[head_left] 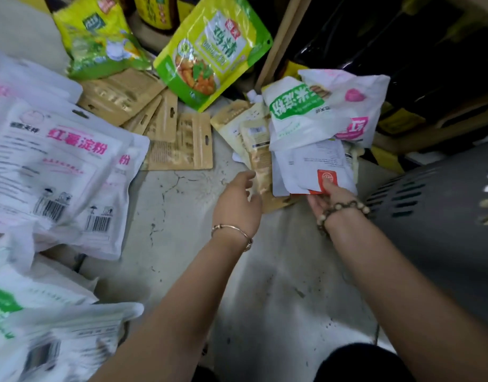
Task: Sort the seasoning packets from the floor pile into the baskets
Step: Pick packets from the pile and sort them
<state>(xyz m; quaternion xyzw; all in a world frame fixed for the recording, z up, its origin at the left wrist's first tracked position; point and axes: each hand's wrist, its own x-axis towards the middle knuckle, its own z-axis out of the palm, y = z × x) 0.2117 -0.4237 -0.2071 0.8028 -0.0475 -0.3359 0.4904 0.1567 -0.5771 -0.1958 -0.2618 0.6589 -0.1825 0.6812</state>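
Concrete floor (182, 216): grey, cracked and speckled; packets lie spread over it on the left and at the top
Right hand (326, 198): palm up; thumb pressed on a red patch (326, 179) at the lower edge of a fanned stack (314, 161) of packets, fingers curled beneath it, so the stack is pinched between thumb and fingers; bead bracelet (342, 208) on the wrist
Fanned stack: white packet with a green label (298, 111) on top; white packet with pink print (355, 106) behind it to the right; plainer white packets below; all are held up off the floor, just beside the basket
Left hand (237, 202): back of the hand up; thumb and fingers parted around the left edge of a tan packet (258, 161) that hangs at the left of the stack; blurred, so I cannot tell whether it actually grips; thin bangle (233, 230) on the wrist
Grey basket (444, 210): slotted wall at the right edge, near the right forearm
Kraft packets (179, 144): overlapping flat on the floor, top centre
Yellow-green pouches (212, 48): two, propped at the top; one leans over the kraft packets
White starch packets (58, 161): pink lettering and barcodes, heaped on the left
Green-and-white packets (30, 312): blurred, bottom left corner
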